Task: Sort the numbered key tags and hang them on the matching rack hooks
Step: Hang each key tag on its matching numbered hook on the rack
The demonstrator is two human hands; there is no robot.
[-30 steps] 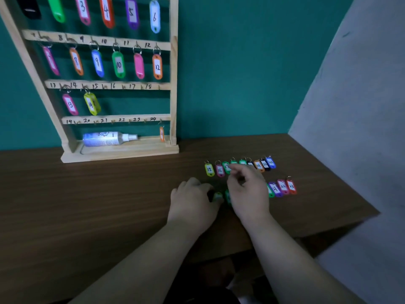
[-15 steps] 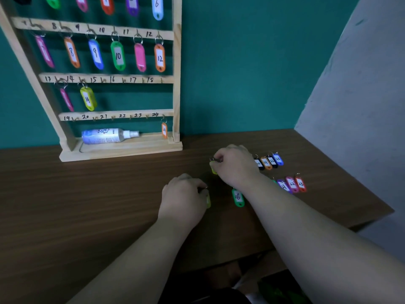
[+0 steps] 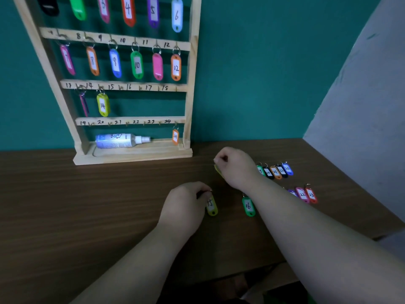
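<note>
Lifting from the desk [image 3: 87,205] toward the rack [image 3: 189,95] — right grip [image 3: 235,167] clenched round a yellow tag [image 3: 218,170], number hidden; left grip [image 3: 186,205] pinching tag 15 [image 3: 211,207], farther from it — hook 15 [image 3: 120,87] bare.

Your brown wood table [image 3: 87,205], wooden rack [image 3: 131,155] standing at eleven o'clock, green tag 16 [image 3: 248,206] lying flat at three o'clock, row of five tags [image 3: 275,171] at two o'clock, more tags [image 3: 303,194] just below them.
</note>
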